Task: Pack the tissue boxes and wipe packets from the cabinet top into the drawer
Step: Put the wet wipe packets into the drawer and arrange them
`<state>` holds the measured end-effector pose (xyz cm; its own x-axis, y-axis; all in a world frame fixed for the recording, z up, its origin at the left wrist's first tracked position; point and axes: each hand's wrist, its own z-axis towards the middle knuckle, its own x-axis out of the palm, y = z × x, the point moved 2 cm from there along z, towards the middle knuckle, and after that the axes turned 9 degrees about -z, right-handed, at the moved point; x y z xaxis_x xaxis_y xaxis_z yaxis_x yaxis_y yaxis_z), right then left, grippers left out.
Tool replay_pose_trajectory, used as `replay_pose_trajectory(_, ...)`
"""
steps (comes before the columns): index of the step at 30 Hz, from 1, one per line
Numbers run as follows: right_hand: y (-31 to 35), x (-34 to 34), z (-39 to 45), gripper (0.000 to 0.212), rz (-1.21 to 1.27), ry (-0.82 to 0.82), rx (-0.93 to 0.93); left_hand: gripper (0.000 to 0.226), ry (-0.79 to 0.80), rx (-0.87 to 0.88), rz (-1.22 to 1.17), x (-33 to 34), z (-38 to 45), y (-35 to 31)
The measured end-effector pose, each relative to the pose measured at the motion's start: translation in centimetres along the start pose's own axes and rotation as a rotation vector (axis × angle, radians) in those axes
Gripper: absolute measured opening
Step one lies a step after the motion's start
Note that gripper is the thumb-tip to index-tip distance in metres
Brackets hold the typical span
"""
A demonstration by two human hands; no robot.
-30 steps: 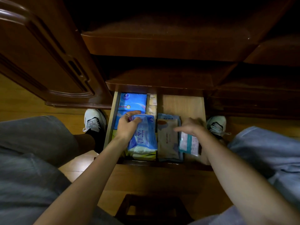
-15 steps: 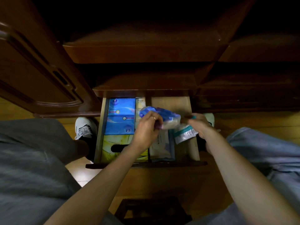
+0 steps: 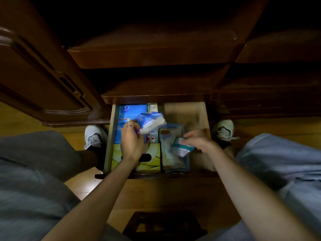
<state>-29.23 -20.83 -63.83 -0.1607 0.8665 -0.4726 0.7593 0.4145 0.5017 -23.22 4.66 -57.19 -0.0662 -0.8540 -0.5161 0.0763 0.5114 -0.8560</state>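
Note:
An open wooden drawer (image 3: 187,112) sits below me. My left hand (image 3: 131,141) grips a blue tissue packet (image 3: 151,120) and holds it lifted above the drawer's left half. My right hand (image 3: 199,140) pinches a small teal-and-white wipe packet (image 3: 181,148) over a large pale wipe packet (image 3: 171,159) that lies in the drawer's middle. Blue tissue boxes (image 3: 132,112) fill the back left, a yellow tissue box (image 3: 151,162) sits at the front left, and a slim cream box (image 3: 152,107) stands beside the blue ones.
The drawer's right part shows bare wood. A dark cabinet top (image 3: 152,53) overhangs the drawer, and a cabinet door (image 3: 43,80) stands open at the left. My knees and white shoes (image 3: 94,138) flank the drawer. A dark stool (image 3: 165,225) is below.
My left hand lifted the blue packet off the yellow box and moved it towards the back. My right hand picked up the small teal packet and shifted it slightly left over the pale packet.

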Motion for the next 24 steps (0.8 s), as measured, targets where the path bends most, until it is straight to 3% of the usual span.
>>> replay_pose_trajectory(2,-0.6,1.3,0.0,0.043,-0.241,0.002,0.031,0.034,0.003,-0.039,-0.022,-0.6,0.1,0.5)
replay_pose_trajectory(5,-0.8,2.9,-0.9,0.015,-0.327,0.064,0.061,0.044,0.026,-0.062,-0.039,-1.3,-0.2,0.9)
replay_pose_trajectory(8,0.2,3.0,-1.1,0.009,-0.327,0.017,0.014,0.046,0.041,-0.060,-0.023,-1.8,-0.4,1.0)
replay_pose_trajectory(11,1.9,1.6,-1.2,0.011,-0.232,-0.151,-0.002,0.043,0.029,-0.074,-0.017,-2.0,0.0,0.9)
replay_pose_trajectory(15,3.6,0.7,-2.3,0.018,-0.620,-0.575,-0.052,0.034,0.030,-0.109,-0.071,-2.0,0.5,1.2)
replay_pose_trajectory(16,3.8,1.3,-2.4,0.020,-0.692,-0.548,-0.061,0.032,0.026,-0.118,-0.076,-2.0,0.6,1.3)
replay_pose_trajectory(17,4.0,2.3,-2.3,0.022,-0.706,-0.422,-0.075,0.030,0.022,-0.124,-0.078,-2.0,0.6,1.3)
replay_pose_trajectory(20,3.8,5.9,-2.3,0.042,-0.474,0.150,-0.061,0.029,0.010,-0.131,-0.098,-2.3,0.7,1.6)
replay_pose_trajectory(21,3.7,6.4,-2.2,0.042,-0.463,0.154,-0.073,0.031,0.007,-0.131,-0.110,-2.4,0.7,1.7)
replay_pose_trajectory(24,3.1,5.3,-1.5,0.044,-0.540,-0.223,-0.101,0.036,0.002,-0.142,-0.133,-2.8,0.6,1.8)
